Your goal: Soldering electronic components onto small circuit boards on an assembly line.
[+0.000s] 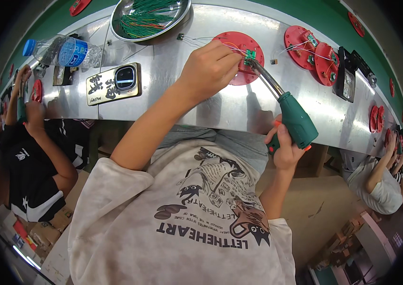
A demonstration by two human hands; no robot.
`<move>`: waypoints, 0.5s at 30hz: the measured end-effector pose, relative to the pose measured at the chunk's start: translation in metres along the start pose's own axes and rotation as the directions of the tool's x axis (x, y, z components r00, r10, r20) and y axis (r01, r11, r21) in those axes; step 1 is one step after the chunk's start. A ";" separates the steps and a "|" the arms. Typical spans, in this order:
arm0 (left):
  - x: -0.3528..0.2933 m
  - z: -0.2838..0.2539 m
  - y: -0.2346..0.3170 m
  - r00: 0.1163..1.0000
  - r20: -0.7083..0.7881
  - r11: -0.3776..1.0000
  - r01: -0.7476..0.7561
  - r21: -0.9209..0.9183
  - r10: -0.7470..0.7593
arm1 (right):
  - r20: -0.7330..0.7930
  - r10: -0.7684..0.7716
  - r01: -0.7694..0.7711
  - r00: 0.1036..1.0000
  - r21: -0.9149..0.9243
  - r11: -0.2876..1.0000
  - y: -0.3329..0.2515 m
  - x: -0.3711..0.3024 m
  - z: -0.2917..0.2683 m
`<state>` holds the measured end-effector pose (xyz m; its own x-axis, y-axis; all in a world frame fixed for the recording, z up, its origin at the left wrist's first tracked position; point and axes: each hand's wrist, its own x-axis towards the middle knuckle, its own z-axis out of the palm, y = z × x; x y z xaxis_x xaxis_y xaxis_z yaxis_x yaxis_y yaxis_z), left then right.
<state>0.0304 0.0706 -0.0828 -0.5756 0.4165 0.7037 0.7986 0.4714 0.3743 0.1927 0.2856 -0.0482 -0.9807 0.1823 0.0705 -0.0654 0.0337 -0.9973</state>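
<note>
1. Left hand [207, 66] curled into a loose fist, fingertips pinched on thin wires at the small green circuit board [250, 55]; whether the fingers also touch the board itself cannot be told.
2. Right hand [284, 145] wrapped tight around the green handle of a soldering iron [290, 110], gripping low on the handle, at the near edge of the desk [177, 95].
3. Metal shaft of the iron angled up and away from the right hand, tip resting at the green board, just beside the left fingertips.
4. Green board lying on a round red disc [239, 71], directly beyond the left hand, partly hidden by its knuckles.
5. Thin pale wires trailing from the board toward the left, past the top of the left hand.
6. Further red discs [306, 45] with boards and wires to the right of the iron, beyond the right hand; a dark boxy device [346, 76] next to them.
7. Round metal tray [150, 16] of green wires beyond and left of the left hand.
8. Phone [114, 84] in a gold case flat on the desk, well left of the left hand; plastic water bottle [63, 51] lying on its side beyond it.
9. Other people seated at the desk far left and far right, their hands well apart from both hands.
</note>
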 end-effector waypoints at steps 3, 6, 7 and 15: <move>0.001 -0.001 0.000 1.000 0.002 1.000 -0.012 0.018 0.012 | 0.001 0.040 -0.040 0.999 0.003 0.999 -0.002 0.002 -0.003; 0.001 -0.002 0.002 1.000 0.012 1.000 0.000 -0.006 0.000 | 0.001 0.081 -0.081 0.997 0.018 0.997 -0.002 0.003 -0.004; 0.001 -0.003 0.002 1.000 0.026 1.000 0.010 -0.025 -0.009 | -0.009 0.073 -0.072 0.997 0.034 0.997 -0.002 0.004 -0.003; 0.002 -0.003 0.000 1.000 0.000 1.000 -0.014 0.012 0.014 | -0.211 -0.077 0.098 0.974 0.090 0.991 0.006 0.003 -0.004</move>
<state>0.0304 0.0691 -0.0797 -0.5643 0.4233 0.7088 0.8045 0.4746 0.3570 0.1902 0.2900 -0.0539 -0.9116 0.3826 0.1503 -0.1776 -0.0370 -0.9834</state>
